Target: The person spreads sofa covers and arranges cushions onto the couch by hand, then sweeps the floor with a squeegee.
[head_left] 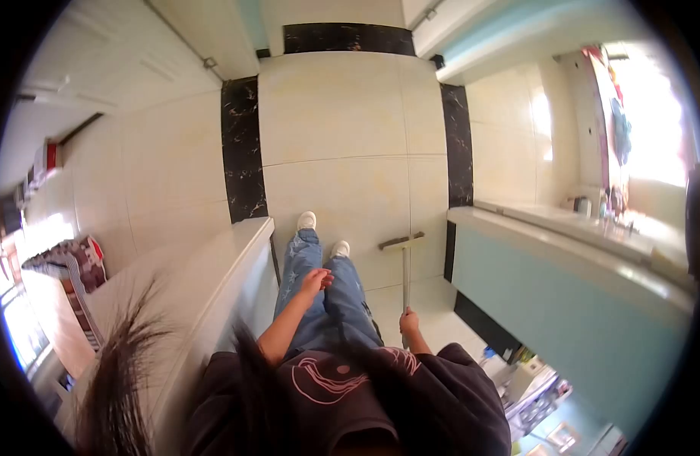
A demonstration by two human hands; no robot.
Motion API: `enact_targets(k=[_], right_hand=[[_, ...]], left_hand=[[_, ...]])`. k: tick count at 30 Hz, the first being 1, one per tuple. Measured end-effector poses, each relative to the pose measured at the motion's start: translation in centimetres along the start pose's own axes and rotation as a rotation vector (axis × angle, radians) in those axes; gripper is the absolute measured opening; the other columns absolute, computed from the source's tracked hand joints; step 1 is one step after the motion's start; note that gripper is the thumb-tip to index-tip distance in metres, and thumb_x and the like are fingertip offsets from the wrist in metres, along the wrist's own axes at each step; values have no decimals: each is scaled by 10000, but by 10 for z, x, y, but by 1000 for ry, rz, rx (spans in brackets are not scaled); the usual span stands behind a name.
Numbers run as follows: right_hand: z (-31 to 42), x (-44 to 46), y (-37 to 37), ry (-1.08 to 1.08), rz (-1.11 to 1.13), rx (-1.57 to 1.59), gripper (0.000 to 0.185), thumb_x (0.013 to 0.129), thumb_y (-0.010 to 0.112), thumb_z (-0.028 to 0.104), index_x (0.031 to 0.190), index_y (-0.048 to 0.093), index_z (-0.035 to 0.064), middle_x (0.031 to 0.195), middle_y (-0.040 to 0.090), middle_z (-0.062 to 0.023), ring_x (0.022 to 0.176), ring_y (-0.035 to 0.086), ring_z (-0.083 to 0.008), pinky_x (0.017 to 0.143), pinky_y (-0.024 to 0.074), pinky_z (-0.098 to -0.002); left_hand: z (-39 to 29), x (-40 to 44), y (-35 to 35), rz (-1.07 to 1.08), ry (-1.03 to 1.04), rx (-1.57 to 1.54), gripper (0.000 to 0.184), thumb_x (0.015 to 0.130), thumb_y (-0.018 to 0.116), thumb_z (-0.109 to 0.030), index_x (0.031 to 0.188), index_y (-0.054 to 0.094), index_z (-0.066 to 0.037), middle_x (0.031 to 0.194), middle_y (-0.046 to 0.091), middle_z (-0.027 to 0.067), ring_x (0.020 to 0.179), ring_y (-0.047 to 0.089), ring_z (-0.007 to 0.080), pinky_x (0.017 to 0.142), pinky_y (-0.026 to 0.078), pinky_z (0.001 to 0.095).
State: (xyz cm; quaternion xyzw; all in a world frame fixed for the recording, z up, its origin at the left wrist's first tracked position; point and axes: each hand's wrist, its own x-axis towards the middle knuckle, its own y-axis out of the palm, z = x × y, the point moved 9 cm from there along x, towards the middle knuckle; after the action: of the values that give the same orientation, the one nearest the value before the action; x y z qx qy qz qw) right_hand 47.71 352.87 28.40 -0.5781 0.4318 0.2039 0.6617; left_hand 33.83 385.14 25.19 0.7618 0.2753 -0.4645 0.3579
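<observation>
My right hand (pixel 409 321) is closed round the pale handle of a mop (pixel 406 277). The mop's narrow, T-shaped head, dark along its far edge, rests on the light floor tiles just ahead and to the right of my white shoes. In front of my blue jeans (pixel 340 304), my left hand (pixel 317 281) hangs with loosely bent fingers and no object visible in it. The lower end of the handle near my body is partly hidden by my right hand and sleeve.
Black marbled strips (pixel 243 148) border the pale tiled floor (pixel 334 106) on both sides and at the far doorway. A low wall (pixel 236 266) stands close on my left, and a light-blue wall (pixel 547 292) with a white ledge on my right. A patterned cloth (pixel 72 262) lies far left.
</observation>
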Motion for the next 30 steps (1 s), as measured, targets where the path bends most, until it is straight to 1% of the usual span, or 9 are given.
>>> enact_targets(k=[3,7,11,16,20,24,27,29,30], right_hand=[[-5,-27,-12,-108,-105,205,303,777,391,184,1054,426,65,486,485,-133,353,470,-211,336,392,-313],[15,-6,-24,-375,-213,63,334,777,363,182,1108,381,141,633,529,-161,498,518,-273,462,419,-349],[67,29,-40,-434,-215,-25,358,781,317,170,1131,347,242,816,534,-151,745,511,-309,628,399,-396],[45,101,-47,-366,-174,-43,362,767,332,159,1111,370,265,831,539,-129,778,515,-288,655,403,-383],[-84,95,-64,-309,-142,50,357,762,339,163,1099,379,272,847,541,-123,785,519,-283,660,405,-387],[-314,84,-28,-5,-135,139,407,760,337,163,1141,323,307,888,536,-124,800,521,-274,671,403,-389],[-437,54,-43,277,-158,72,381,755,343,135,1123,371,229,800,548,-142,732,540,-259,622,418,-376],[-483,62,-52,314,-299,81,373,752,353,147,1122,383,177,756,549,-175,675,536,-303,564,424,-399],[-495,61,-47,346,-295,116,373,752,353,147,1122,383,177,756,549,-175,675,536,-303,564,424,-399]], left_hand=[[5,-4,10,16,-4,93,190,775,385,-216,871,494,-94,791,554,23,636,500,79,568,355,199],[37,5,28,72,-36,271,197,767,388,-216,878,488,-87,789,551,26,634,499,81,564,352,203],[55,3,65,149,-36,430,201,768,385,-205,892,477,-77,772,547,28,626,501,88,541,348,198],[96,4,92,137,-22,542,191,779,376,-196,892,476,-79,793,551,35,622,501,82,535,353,191],[124,-15,114,-9,-59,507,187,781,380,-203,890,479,-87,800,553,44,621,502,84,528,357,187],[178,-23,153,-49,-149,835,189,781,389,-194,895,477,-71,790,551,53,620,500,93,544,370,196],[227,-26,215,177,-203,1081,199,779,404,-190,906,476,-54,770,547,59,624,498,111,565,384,209],[252,-32,275,574,-84,1193,199,781,406,-174,908,476,-39,765,541,64,632,497,129,587,394,217],[259,-34,293,597,-95,1234,199,781,406,-174,908,476,-39,765,541,64,632,497,129,587,394,217]])
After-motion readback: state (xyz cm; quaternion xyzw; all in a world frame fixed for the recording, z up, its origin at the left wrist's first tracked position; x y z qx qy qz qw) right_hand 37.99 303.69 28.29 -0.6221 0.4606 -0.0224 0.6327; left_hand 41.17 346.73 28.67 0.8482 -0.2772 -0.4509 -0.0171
